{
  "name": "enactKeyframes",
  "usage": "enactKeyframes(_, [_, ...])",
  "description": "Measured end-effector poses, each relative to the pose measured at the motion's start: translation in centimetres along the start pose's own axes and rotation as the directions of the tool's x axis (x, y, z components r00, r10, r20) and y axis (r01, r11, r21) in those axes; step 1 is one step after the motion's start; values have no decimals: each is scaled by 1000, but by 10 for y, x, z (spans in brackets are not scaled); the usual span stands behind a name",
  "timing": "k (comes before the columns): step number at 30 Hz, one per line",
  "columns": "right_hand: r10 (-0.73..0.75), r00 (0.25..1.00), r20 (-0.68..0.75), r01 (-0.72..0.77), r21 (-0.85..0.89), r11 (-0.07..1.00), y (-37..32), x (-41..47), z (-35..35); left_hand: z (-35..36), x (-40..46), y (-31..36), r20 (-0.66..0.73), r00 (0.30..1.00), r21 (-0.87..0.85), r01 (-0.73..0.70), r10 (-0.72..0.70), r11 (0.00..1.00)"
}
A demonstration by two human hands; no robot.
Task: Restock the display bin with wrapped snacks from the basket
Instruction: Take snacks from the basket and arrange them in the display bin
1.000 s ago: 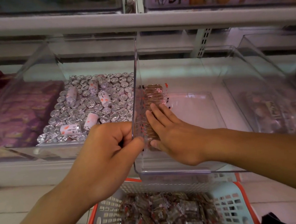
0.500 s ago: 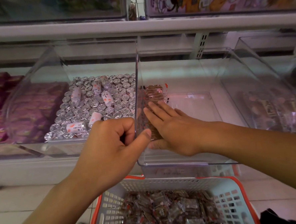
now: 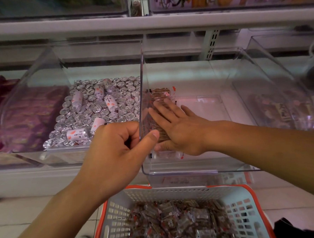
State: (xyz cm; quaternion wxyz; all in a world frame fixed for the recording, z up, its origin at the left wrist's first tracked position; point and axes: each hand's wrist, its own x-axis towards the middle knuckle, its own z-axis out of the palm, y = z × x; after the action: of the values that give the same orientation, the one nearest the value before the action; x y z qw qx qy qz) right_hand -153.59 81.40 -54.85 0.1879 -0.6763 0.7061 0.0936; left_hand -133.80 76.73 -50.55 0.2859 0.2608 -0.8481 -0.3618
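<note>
- Head view, against the earlier frame: hardly any shift; left hand (image 3: 116,154) still pinching the bin wall, right hand (image 3: 179,128) still flat on the row of snacks, whole scene merely sitting a touch lower in view.
- Left grip: clenched on the left wall of the clear display bin (image 3: 192,170), thumb inside, curled fingers outside; likely there to steady the bin.
- Right grip: released, fingers straight, pressing the wrapped snacks (image 3: 160,94) sideways toward the left grip, against that same wall; probably to keep the row packed upright and stop it toppling.
- Beyond the right grip: bare bin floor, so restocking judged barely begun.
- Below both grips: basket (image 3: 249,192) on the floor, heaped with more wrapped snacks, close for short reaches.
- Left of the left grip: neighbouring bin of silver foil rolls (image 3: 97,111); further left, purple packs (image 3: 29,115).
</note>
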Motion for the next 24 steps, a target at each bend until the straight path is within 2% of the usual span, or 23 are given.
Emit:
enactKeyframes(5, [-11, 1000, 26, 10, 2, 1000, 1, -4, 0, -1, -1, 0, 4, 1000, -21, -14, 14, 1000])
enactKeyframes(13, [22, 999, -38, -17, 128, 992, -8, -22, -20, -10, -3, 5, 10, 1000, -42, -7, 7, 999])
enactKeyframes(15, [43, 987, -157, -22, 135, 991, -13, -36, -34, -17, -6, 8, 83, 996, -92, 27, -20, 995])
enactKeyframes(16, [42, 961, -274, 3, 164, 986, -16, -46, -39, -24, -8, 9, 169, 985, -150, 62, -36, 987])
enactKeyframes(17, [33, 895, -446, 61, 195, 979, -20, -58, -41, -32, -11, 9, 290, 955, -210, 123, -59, 970])
enactKeyframes(18, [8, 752, -659, 152, 185, 971, -26, -73, -38, -39, -15, 6, 440, 893, -241, 221, -97, 945])
enactKeyframes(19, [-21, 537, -843, 245, 132, 960, -34, -89, -31, -44, -19, 3, 589, 792, -195, 334, -162, 922])
enactKeyframes(20, [-36, 326, -945, 306, 70, 950, -45, -105, -17, -44, -26, -1, 703, 660, -55, 422, -265, 905])
enactKeyframes(21, [-26, 198, -980, 348, 45, 937, -57, -118, 6, -38, -33, -7, 764, 512, 148, 455, -393, 878])
enactKeyframes(22, [-14, 193, -981, 380, 62, 923, -70, -128, 34, -26, -42, -16, 767, 363, 359, 440, -529, 823])
enactKeyframes(23, [-16, 267, -964, 396, 94, 913, -81, -132, 65, -8, -53, -29, 728, 230, 534, 399, -645, 745])
enactKeyframes(24, [-21, 398, -917, 384, 145, 912, -90, -132, 100, 13, -68, -43, 675, 133, 651, 356, -726, 670])
